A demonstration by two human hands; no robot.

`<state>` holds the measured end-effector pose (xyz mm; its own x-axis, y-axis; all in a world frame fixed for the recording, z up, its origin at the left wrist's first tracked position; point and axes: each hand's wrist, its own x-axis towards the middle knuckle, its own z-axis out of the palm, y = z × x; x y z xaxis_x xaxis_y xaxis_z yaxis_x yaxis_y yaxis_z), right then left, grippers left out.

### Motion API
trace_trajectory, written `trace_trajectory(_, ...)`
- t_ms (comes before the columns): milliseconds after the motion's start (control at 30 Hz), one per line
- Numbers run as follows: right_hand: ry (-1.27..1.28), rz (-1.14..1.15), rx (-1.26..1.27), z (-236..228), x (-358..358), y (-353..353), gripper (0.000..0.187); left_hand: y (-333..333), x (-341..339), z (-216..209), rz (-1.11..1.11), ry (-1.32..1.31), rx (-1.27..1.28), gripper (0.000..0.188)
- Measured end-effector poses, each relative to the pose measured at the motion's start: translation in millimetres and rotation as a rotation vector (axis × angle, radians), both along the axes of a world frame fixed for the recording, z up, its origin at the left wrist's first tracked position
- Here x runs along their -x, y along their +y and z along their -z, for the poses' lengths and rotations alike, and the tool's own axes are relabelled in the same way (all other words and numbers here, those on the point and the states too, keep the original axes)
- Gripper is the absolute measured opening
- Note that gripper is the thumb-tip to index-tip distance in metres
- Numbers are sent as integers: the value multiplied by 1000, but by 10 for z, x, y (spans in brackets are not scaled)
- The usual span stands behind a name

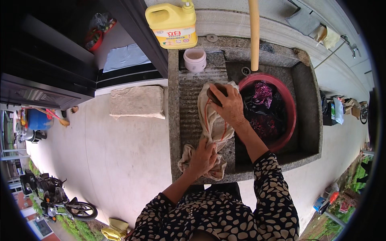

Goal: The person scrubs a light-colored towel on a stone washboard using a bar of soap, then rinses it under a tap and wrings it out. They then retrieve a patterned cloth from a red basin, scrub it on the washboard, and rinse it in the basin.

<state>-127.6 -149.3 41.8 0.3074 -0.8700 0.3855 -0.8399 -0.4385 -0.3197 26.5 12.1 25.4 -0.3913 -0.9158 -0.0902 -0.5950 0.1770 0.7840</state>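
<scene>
A cream cloth with orange stripes (207, 116) lies bunched lengthwise on the ribbed washboard slope (189, 100) of a stone sink. My right hand (231, 106) is wrapped over a brown, rounded scrub brush (216, 93), pressed against the far part of the cloth; its bristles are hidden. Nearer to me, my left hand (202, 158) grips the cloth, and a crumpled end spreads below it. To the right of the washboard, a red basin (292, 108) sits in the sink's well. It holds dark liquid and a purple-pink patterned cloth (262, 94).
On the sink's far ledge stand a yellow jug (173, 26) and a pale pink tub (195, 60). A wooden pole (254, 36) reaches down behind the basin. Left of the sink lies a beige mat (137, 101) by a doorway. A motorcycle (60, 201) stands further left.
</scene>
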Motion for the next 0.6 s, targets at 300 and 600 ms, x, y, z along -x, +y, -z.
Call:
trace_trajectory(300,272,77,-331,707,-220,-756,48,95,151,75,-86,20,-2,35)
trace_trajectory(600,183,-455,-108,489,-233,432,56,117,-121,122,-163,310,-78,31)
